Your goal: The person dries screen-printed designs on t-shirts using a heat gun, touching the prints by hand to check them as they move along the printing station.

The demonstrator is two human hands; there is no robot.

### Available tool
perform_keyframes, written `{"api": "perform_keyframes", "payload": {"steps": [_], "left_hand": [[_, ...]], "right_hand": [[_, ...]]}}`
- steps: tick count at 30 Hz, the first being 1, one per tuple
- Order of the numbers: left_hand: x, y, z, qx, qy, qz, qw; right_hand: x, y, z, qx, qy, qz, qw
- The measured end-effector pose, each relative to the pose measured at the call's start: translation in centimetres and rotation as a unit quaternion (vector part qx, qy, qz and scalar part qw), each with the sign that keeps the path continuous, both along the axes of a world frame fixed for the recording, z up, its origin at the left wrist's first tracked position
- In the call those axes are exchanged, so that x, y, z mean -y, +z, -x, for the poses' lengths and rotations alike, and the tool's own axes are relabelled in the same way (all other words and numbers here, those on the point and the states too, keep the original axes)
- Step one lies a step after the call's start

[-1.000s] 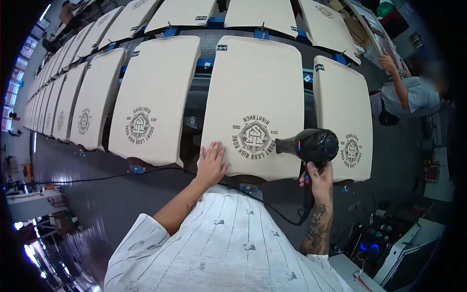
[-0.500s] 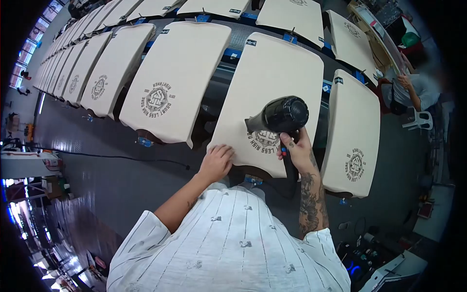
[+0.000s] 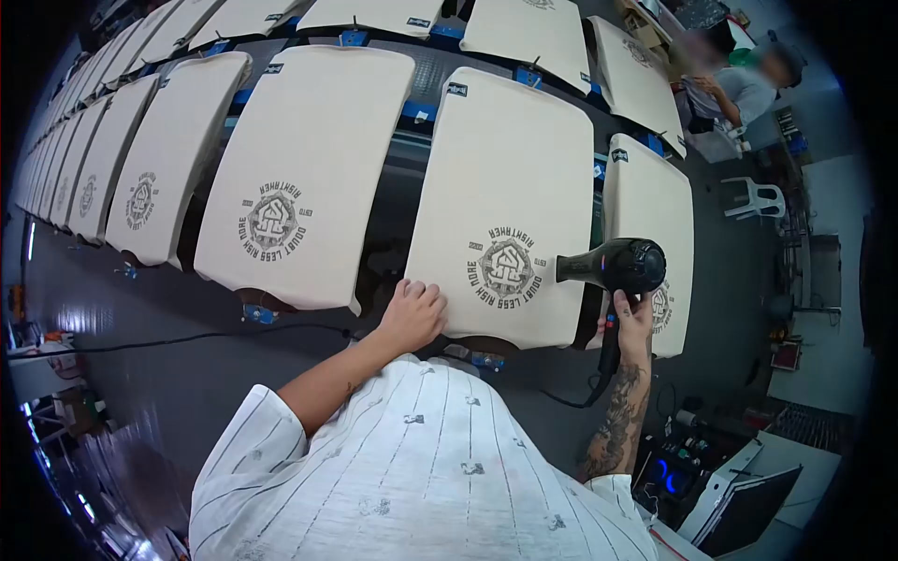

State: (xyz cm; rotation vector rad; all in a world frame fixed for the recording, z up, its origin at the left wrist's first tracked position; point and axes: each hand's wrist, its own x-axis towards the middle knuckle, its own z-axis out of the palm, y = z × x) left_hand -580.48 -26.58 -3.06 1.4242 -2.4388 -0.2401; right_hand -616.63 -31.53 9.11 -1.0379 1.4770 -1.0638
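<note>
My right hand (image 3: pixel 631 323) is closed around the handle of a black hair dryer (image 3: pixel 617 265). Its nozzle points left at the right edge of a cream cloth panel (image 3: pixel 500 168) stretched over a board. A dark round logo with lettering (image 3: pixel 505 268) is printed near the panel's lower end, left of the nozzle. At the panel's lower left corner, my left hand (image 3: pixel 415 313) has its fingers bent over the cloth edge; the fingertips are partly hidden. The dryer partly covers the neighbouring panel (image 3: pixel 647 201) and its logo.
Rows of similar printed panels (image 3: pixel 304 140) stretch left and back, with blue metal brackets (image 3: pixel 418 111) between them. A black cable (image 3: pixel 187 338) crosses at left. Another person (image 3: pixel 739 89) is at the far right, near a white plastic chair (image 3: pixel 753 198). Equipment (image 3: pixel 687 463) stands lower right.
My right hand has moved the hair dryer right, off the logo, which now shows fully. My left hand stays at the panel's corner. The view has shifted to the right.
</note>
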Motion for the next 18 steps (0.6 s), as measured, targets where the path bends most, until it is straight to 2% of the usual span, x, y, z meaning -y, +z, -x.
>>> {"api": "perform_keyframes", "payload": {"steps": [2,3,5,6,9,10,13,15,17,18], "left_hand": [[0.0,-0.2,-0.4,0.056,-0.029,-0.061,0.996],[-0.1,0.0,-0.5,0.014,-0.03,-0.023,0.999],[-0.1,0.7,-0.7,0.004,-0.041,-0.003,0.999],[-0.3,0.1,-0.8,0.024,-0.041,-0.053,0.997],[-0.1,-0.2,-1.2,0.077,-0.061,-0.081,0.992],[-0.1,-0.2,-1.2,0.045,-0.049,-0.07,0.995],[-0.3,0.4,-1.9,-0.01,-0.033,-0.008,0.999],[-0.7,-0.2,-2.4,-0.025,-0.024,-0.007,0.999],[-1.1,-0.8,-2.9,0.053,-0.052,-0.073,0.995],[-1.3,-0.9,-3.0,0.051,-0.052,-0.069,0.995]], "right_hand": [[2.1,0.1,-1.8,-0.026,-0.014,0.035,0.999],[2.8,0.1,-3.0,-0.018,-0.017,0.039,0.999],[3.9,0.7,-6.0,0.015,-0.007,0.032,0.999],[4.0,0.9,-7.2,0.023,0.024,0.015,0.999],[2.6,1.4,-10.9,0.067,0.068,-0.009,0.995],[1.6,1.4,-11.4,0.073,0.092,-0.017,0.993],[-2.1,2.0,-11.6,0.077,0.145,-0.043,0.985],[-4.5,2.0,-9.9,0.07,0.13,-0.047,0.988],[-5.5,2.4,-7.7,0.061,0.114,-0.054,0.99],[-5.6,2.7,-6.6,0.051,0.094,-0.054,0.993]]}}
